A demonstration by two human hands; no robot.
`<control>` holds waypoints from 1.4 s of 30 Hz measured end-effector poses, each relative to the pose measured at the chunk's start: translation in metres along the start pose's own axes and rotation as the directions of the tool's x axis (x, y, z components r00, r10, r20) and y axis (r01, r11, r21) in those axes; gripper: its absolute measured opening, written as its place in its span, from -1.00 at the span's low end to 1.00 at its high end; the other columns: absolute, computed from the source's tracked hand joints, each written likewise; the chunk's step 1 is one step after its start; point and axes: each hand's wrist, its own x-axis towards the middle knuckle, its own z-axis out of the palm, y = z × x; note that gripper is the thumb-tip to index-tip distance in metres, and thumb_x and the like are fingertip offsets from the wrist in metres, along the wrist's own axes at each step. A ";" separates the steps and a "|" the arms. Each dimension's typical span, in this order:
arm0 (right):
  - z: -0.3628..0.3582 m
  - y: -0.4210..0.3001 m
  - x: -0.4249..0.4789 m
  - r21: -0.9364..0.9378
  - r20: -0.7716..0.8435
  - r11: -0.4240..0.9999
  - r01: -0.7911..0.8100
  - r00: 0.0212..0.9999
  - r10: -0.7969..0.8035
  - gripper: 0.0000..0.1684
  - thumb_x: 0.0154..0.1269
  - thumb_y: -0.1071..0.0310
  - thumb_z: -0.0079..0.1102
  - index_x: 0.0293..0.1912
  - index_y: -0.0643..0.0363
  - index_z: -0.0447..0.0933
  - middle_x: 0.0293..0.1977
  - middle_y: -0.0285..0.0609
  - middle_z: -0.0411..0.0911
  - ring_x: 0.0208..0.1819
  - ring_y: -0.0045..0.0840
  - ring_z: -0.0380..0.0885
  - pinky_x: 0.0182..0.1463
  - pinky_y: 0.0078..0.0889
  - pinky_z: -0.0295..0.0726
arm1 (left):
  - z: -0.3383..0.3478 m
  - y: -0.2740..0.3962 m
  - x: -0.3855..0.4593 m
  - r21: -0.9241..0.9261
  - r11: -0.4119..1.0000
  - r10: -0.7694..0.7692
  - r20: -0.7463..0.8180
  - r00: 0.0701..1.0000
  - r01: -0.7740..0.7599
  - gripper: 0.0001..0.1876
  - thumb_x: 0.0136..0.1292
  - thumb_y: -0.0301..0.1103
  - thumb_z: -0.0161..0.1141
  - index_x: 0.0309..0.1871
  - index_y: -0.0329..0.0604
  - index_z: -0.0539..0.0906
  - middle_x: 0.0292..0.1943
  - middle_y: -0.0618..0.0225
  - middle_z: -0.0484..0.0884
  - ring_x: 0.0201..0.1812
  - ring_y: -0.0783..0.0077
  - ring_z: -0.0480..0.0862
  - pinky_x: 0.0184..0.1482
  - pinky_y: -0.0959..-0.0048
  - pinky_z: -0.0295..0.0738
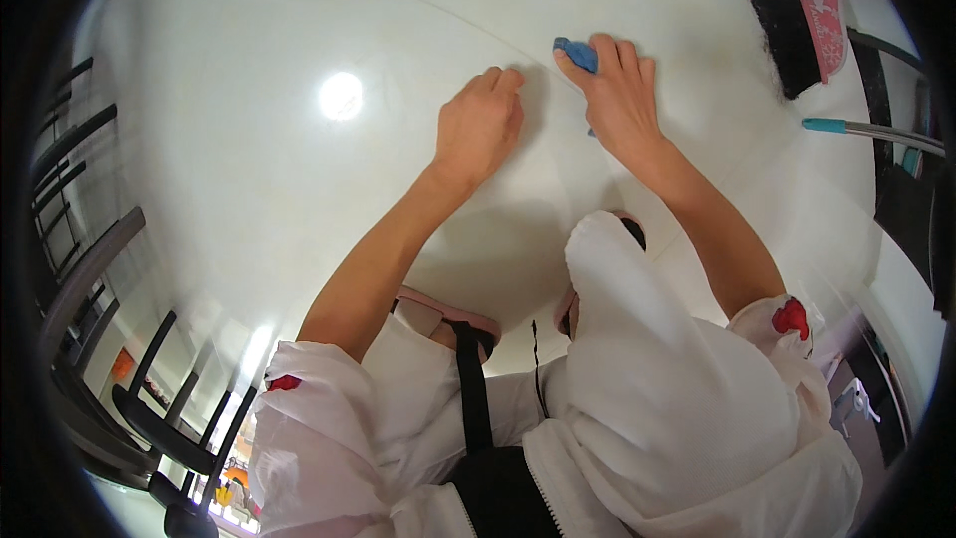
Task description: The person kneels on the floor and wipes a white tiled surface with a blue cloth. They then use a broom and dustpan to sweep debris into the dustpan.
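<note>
Beneath my right hand is a blue cloth, pinched between thumb and fingers above the pale, glossy floor. A small blue piece also shows near the wrist; most of the cloth is hidden by the palm. My left hand is a short way to the left, its fingers curled down near the floor. Nothing shows in it, though its palm side is hidden. The two hands are apart.
Black metal chair or rack legs line the left side. At the upper right lies a pink broom head with black bristles, and below it a metal pole with a teal end. Pink shoes show below my hands.
</note>
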 end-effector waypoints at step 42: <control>0.017 0.052 -0.035 0.189 -0.223 0.945 -0.268 0.925 0.307 -0.39 0.18 0.62 0.09 0.11 -0.26 0.64 0.08 -0.16 0.37 0.05 -0.23 0.29 0.08 -0.20 0.24 | 0.021 0.032 0.033 0.299 0.954 -0.041 0.110 0.993 0.006 -0.51 0.17 -0.53 0.09 0.23 -0.11 0.44 -0.14 0.26 0.45 -0.20 0.20 0.55 -0.35 0.24 0.60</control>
